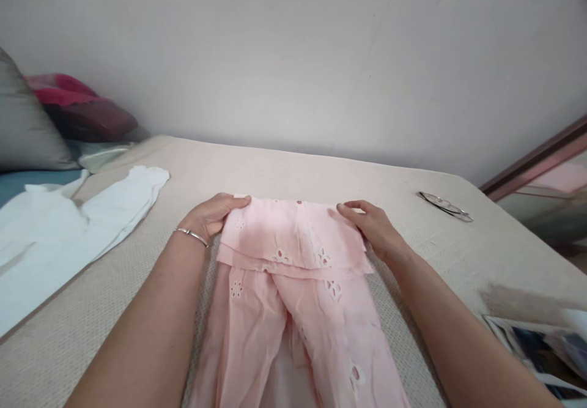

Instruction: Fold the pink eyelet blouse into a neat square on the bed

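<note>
A pink garment (293,230) with cut-out flower embroidery lies in front of me, its upper part folded down over the rest. Two long pieces that look like sleeves run down toward me over the lower part. My left hand (217,212), with a silver bangle at the wrist, grips the top left corner of the fold, thumb on top. At the top right corner, my right hand (367,221) pinches the fold between thumb and fingers. The fingers under the cloth are partly hidden.
The garment rests on a beige textured cover (293,169) against a pale wall. White clothing (59,237) lies to the left, near a grey pillow (27,120) and a dark red bundle (87,111). Eyeglasses (444,206) lie at right; a printed item (545,347) is lower right.
</note>
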